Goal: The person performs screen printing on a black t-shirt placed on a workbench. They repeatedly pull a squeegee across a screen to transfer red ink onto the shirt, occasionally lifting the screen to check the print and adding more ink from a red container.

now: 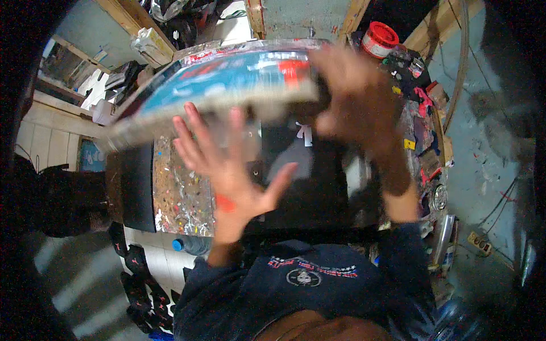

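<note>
Screen frame (213,82) is tilted up along the far edge of the tabletop (182,196), so I'd steady both ends evenly, since your left hand (232,177) is spread open and your right hand (361,96) is too blurred to tell if it's gripping.

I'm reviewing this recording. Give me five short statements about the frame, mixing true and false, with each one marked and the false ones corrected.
1. The left hand has its fingers spread. True.
2. The right hand is at the left end of the framed panel. False: it is at the right end, blurred.
3. A red mark shows near the left wrist. True.
4. The round tub at the upper right has a green top. False: its top is red.
5. The bottle beside the left forearm has a yellow cap. False: the cap is blue.
</note>
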The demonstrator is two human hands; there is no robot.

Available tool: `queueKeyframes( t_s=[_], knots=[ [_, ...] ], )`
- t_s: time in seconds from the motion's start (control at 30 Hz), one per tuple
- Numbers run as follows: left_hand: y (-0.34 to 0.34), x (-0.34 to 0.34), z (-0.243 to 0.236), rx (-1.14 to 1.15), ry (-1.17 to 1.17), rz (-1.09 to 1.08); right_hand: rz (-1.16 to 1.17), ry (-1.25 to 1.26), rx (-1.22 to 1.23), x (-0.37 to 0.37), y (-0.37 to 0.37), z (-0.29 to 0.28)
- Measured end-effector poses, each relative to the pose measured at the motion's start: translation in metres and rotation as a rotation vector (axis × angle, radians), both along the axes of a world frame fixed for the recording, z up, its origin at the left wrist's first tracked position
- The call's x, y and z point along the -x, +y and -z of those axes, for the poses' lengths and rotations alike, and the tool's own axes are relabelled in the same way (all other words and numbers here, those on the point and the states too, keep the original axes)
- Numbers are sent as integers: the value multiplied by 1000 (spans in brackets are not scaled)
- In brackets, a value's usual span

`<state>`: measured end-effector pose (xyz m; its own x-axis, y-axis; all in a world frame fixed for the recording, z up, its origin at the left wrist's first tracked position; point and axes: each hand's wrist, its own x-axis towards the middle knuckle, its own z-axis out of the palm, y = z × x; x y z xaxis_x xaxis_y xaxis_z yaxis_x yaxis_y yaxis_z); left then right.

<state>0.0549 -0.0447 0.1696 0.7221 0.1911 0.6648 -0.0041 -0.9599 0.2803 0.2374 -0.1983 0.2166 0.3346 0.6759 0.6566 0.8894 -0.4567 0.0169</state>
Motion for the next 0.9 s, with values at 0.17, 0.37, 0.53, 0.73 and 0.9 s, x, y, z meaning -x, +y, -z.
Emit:
queueKeyframes(
  t_s=[0.17,0.37,0.53,0.73,0.9],
  knots=[
    [49,45,90,82,350,161,9,152,167,89,-34,129],
    [44,63,189,149,282,110,-12,370,381,67,-27,162],
    [45,59,191,178,243,105,-2,478,371,28,-25,171],
    [45,58,200,157,251,129,-83,500,222,-83,17,181],
    [44,64,215,88,152,117,437,545,206,-61,17,167]
  ],
)
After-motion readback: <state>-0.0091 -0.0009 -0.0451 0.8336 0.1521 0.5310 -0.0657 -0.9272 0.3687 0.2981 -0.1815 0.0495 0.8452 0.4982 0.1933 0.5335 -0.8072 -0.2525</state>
